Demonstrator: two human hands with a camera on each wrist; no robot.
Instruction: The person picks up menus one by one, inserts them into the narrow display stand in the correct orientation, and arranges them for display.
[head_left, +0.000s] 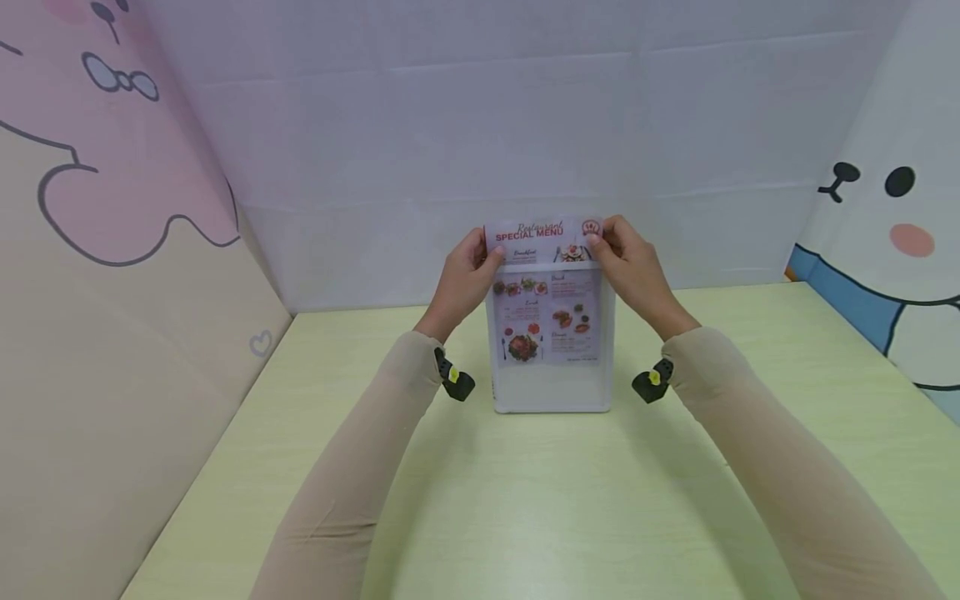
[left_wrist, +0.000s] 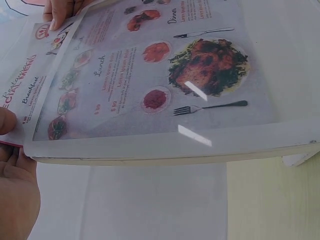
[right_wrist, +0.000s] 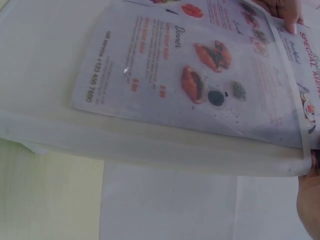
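Note:
A clear acrylic sign stand (head_left: 551,398) stands upright on the table. A printed "Special Menu" sheet (head_left: 551,321) sits partly inside it, its top strip sticking out above the rim. My left hand (head_left: 489,254) pinches the sheet's top left corner. My right hand (head_left: 602,242) pinches the top right corner. In the left wrist view the menu (left_wrist: 150,75) lies behind the clear panel, my left hand (left_wrist: 10,150) grips its edge, and the stand's side edge (left_wrist: 175,152) shows. The right wrist view shows the menu (right_wrist: 200,75), the stand's edge (right_wrist: 150,147) and my right hand (right_wrist: 311,197).
The pale yellow-green table (head_left: 525,508) reaches the front edge of the view. A white backdrop (head_left: 487,125) closes off the far side. Cartoon panels stand at the left (head_left: 97,250) and right (head_left: 892,242). Black wrist mounts (head_left: 453,379) sit on both sleeves.

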